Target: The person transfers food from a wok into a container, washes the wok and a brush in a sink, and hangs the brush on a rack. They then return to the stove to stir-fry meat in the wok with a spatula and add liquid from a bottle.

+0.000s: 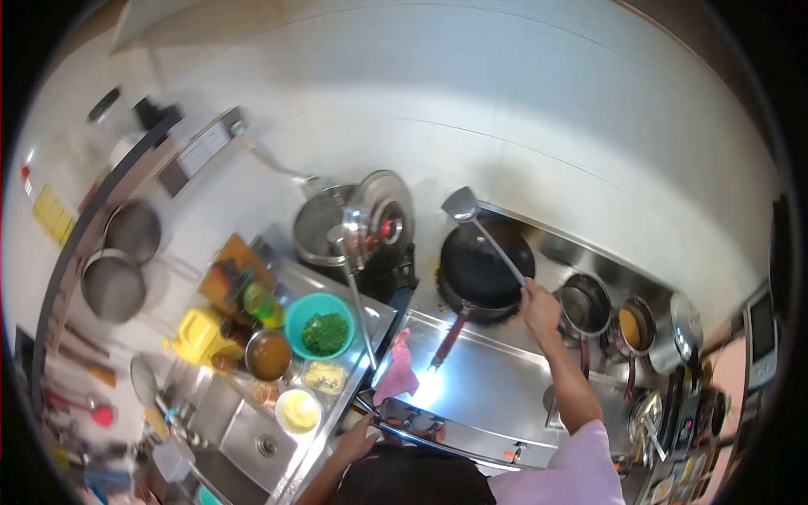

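**One ladle raised over one black wok**

We count two hands. The right hand (539, 307) is closed around the long handle of a ladle (461, 204), whose bowl is held up above the far rim of the black wok (481, 268) on the burner. The left hand (358, 438) rests on the front edge of the steel counter (484, 379); we cannot tell whether its fingers grip anything.

One large pot (324, 227) stands left of the wok with one lid (380, 215) propped upright beside it. Right of the wok we see two small saucepans (587, 305), one holding something yellow. One teal bowl of chopped greens (320, 326) sits near a bowl of brown sauce (268, 354) and one pink cloth (396, 368).

The lens warps the edges, so the racks at left and the right-hand shelf are hard to make out. No writing is legible.
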`<state>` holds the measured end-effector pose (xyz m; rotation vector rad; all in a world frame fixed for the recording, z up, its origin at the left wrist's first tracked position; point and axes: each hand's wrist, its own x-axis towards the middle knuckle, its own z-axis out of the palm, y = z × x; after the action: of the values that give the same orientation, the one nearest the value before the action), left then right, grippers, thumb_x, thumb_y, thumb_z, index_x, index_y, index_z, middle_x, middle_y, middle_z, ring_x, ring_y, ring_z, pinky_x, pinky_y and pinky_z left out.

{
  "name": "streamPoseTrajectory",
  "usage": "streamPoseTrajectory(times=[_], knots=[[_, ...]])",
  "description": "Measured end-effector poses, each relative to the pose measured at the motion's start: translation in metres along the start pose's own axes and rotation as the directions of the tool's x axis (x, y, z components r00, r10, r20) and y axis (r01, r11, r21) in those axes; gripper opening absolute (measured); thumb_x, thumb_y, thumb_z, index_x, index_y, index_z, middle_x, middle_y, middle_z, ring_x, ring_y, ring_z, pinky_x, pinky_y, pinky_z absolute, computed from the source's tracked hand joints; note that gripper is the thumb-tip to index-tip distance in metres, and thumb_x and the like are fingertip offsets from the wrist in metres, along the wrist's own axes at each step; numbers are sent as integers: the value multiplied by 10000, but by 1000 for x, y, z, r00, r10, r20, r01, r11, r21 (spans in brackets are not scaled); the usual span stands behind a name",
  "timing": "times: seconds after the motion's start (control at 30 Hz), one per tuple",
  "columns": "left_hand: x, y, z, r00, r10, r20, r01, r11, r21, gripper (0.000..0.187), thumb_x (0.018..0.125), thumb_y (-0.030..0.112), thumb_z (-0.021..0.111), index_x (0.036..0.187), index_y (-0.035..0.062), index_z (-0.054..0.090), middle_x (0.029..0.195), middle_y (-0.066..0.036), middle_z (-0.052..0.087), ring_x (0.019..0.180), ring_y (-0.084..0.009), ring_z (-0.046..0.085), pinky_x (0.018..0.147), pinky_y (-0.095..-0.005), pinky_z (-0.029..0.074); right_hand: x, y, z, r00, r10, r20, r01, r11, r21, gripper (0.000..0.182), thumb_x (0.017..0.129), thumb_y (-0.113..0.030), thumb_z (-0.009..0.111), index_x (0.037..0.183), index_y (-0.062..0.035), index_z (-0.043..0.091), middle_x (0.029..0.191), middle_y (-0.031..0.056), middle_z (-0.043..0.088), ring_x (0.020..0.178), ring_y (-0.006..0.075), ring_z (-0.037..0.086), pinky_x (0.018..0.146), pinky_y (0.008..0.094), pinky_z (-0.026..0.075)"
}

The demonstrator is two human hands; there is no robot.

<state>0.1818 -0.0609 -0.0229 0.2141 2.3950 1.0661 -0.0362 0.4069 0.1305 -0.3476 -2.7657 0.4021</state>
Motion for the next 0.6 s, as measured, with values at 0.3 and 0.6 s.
streamPoseTrajectory(times=[0.3,0.6], knots=[[11,1,5,1000,-2,5,3,994,-110,468,922,240,564,1348,78,457,1284,-203,584,1072,-391,622,881,-481,506,-89,-140,-60,896,-416,158,347,876,335,243,906,-159,621,1068,12,682,847,213,680,788,338,679,701,395,511],[6,-3,-12,1000,-2,-13,-1,978,-206,440,914,191,544,1330,71,463,1222,-218,598,1029,-399,633,847,-483,512,-216,-303,19,599,-799,53,627,509,590,190,825,-142,719,991,-91,642,877,104,657,766,320,645,638,429,501]])
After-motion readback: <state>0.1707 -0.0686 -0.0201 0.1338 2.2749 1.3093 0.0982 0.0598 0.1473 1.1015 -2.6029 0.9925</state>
